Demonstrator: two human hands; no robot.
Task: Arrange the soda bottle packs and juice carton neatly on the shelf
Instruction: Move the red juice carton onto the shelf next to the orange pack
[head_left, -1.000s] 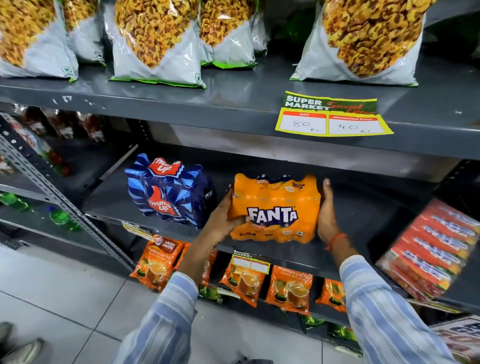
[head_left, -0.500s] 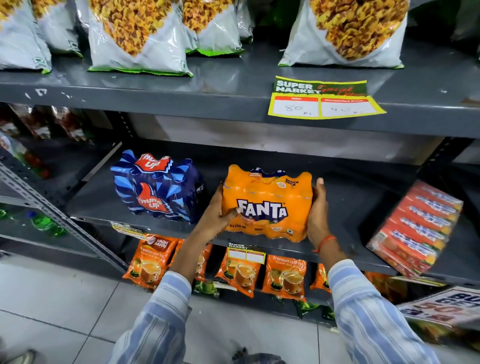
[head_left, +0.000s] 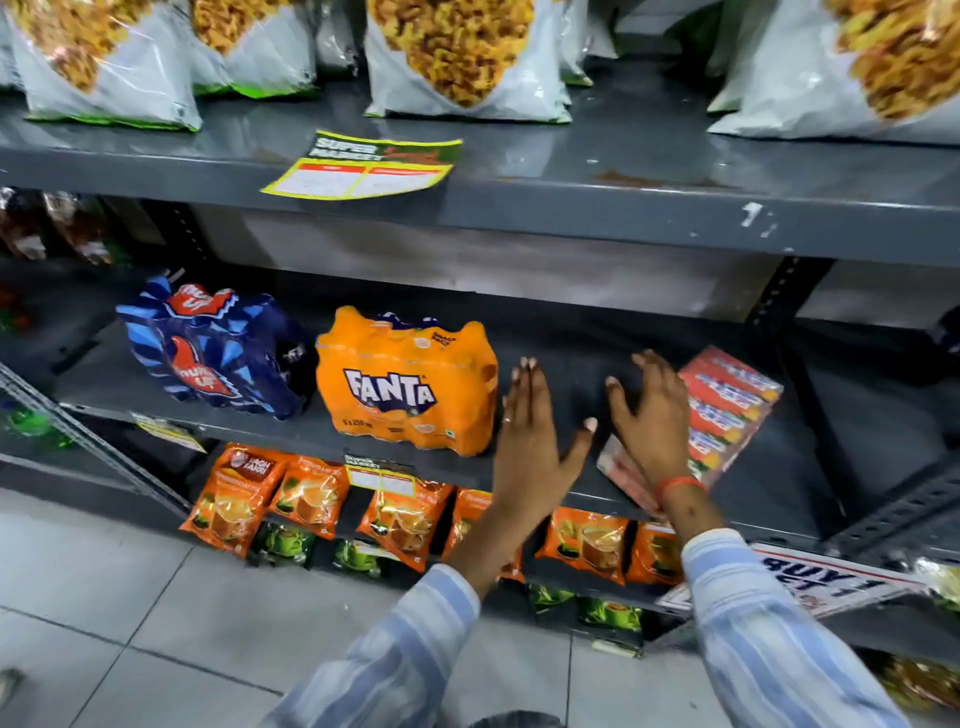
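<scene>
A: What changed?
B: You've let go of the orange soda pack (head_left: 408, 382); it now stands on the shelf (head_left: 571, 374) just beside the blue soda pack (head_left: 218, 351).
A: Hands?
B: Your left hand (head_left: 530, 441) and right hand (head_left: 649, 415) are spread apart, empty, moving toward the red carton (head_left: 727, 410) lying askew. That's probably next.
</scene>
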